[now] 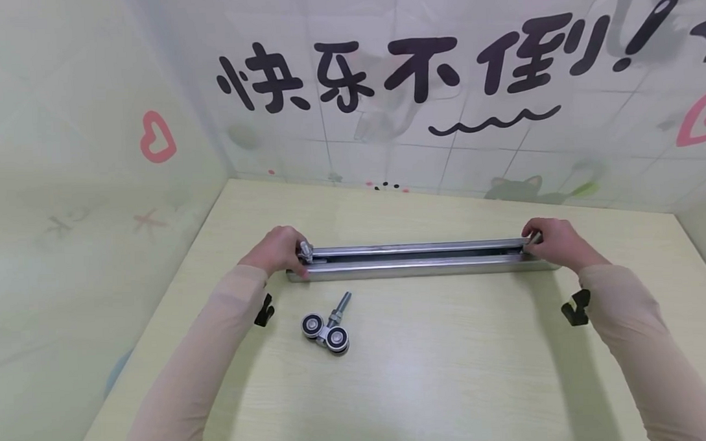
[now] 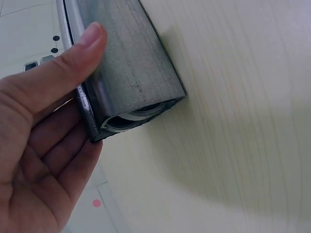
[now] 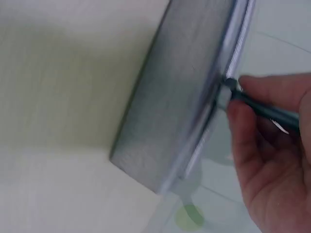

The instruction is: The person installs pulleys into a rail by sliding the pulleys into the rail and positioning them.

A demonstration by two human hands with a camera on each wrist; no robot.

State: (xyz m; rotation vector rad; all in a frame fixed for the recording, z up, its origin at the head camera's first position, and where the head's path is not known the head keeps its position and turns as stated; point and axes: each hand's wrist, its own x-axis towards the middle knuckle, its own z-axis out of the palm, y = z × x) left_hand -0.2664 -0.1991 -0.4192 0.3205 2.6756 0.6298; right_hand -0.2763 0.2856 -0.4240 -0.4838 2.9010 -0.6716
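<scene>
A long metal channel rail (image 1: 413, 270) lies across the table, slot facing up. My left hand (image 1: 279, 249) grips its left end, with the thumb on the near wall and fingers on the far side, as the left wrist view shows. A threaded bolt (image 1: 305, 251) stands up from the slot beside that hand. At the rail's right end, my right hand (image 1: 561, 242) pinches another bolt (image 3: 267, 111) that sticks out of the slot, thumb and forefinger near its nut. What carries these bolts inside the rail is hidden.
A roller trolley (image 1: 328, 335) with black-and-silver wheels and a threaded bolt lies on the table (image 1: 428, 373), nearer than the rail's left part. A printed wall covering (image 1: 385, 148) rises behind the table, another wall (image 1: 97, 255) at left.
</scene>
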